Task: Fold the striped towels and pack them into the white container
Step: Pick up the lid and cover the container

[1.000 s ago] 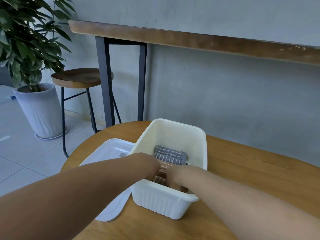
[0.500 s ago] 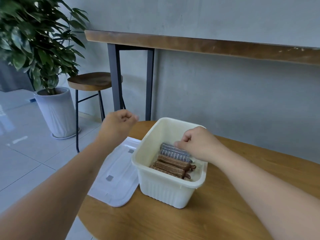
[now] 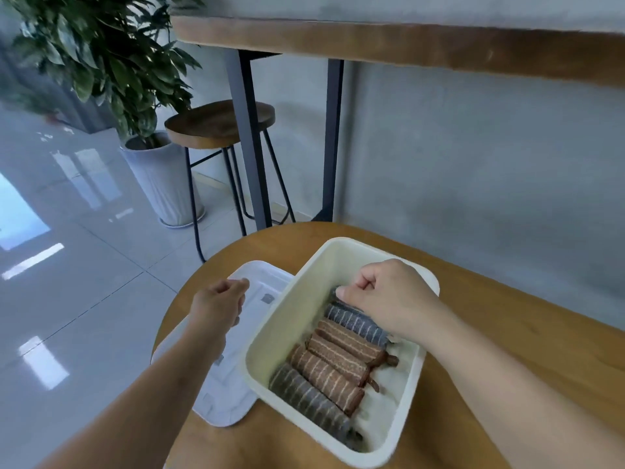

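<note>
The white container (image 3: 297, 299) stands on the round wooden table (image 3: 507, 336). Inside it lie several rolled striped towels side by side: a grey one (image 3: 358, 324) at the far end, brown ones (image 3: 324, 374) in the middle, another grey one (image 3: 307, 397) nearest me. My right hand (image 3: 385, 296) reaches into the far end with curled fingers, its thumb and fingers on the end of the farthest grey towel. My left hand (image 3: 220, 306) hovers over the white lid (image 3: 230, 390), loosely curled and holding nothing.
The lid lies flat on the table, left of the container and partly under its edge. Beyond the table stand a wooden stool (image 3: 220, 121), a potted plant (image 3: 162, 184) and a high wooden counter (image 3: 406, 45) against the grey wall.
Both hands came up out of the container. My left hand moved left and now hangs over the lid; my right hand went back down onto the far grey towel. My view tilted downward.
</note>
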`<state>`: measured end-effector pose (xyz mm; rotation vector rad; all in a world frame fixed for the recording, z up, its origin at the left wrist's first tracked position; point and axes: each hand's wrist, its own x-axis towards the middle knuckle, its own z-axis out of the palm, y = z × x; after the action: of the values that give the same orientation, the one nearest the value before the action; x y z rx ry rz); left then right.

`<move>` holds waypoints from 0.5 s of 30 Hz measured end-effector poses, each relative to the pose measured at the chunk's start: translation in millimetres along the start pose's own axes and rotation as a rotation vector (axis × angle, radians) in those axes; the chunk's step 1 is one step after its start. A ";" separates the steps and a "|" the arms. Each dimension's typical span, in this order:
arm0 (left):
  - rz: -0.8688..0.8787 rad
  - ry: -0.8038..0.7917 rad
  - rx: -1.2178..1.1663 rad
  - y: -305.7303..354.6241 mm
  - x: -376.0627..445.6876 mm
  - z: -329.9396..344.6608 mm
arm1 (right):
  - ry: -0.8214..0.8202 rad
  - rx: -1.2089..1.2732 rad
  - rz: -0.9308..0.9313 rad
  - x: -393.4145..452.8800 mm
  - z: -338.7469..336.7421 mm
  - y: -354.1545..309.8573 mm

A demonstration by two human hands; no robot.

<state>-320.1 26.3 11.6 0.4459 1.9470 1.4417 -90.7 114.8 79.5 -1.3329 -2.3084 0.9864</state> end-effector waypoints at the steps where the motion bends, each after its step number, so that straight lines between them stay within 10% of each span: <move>1: -0.037 -0.008 -0.011 6.7 -1.4 1.2 | -0.025 0.015 0.015 7.5 -4.8 -5.8; 15: -0.681 0.465 -0.592 9.4 5.9 -24.3 | -0.373 -0.182 0.012 148.3 53.4 -115.7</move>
<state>-342.1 15.9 22.7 -0.8045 1.6160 1.6114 -272.7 179.6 109.2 -1.3230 -2.7254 1.1340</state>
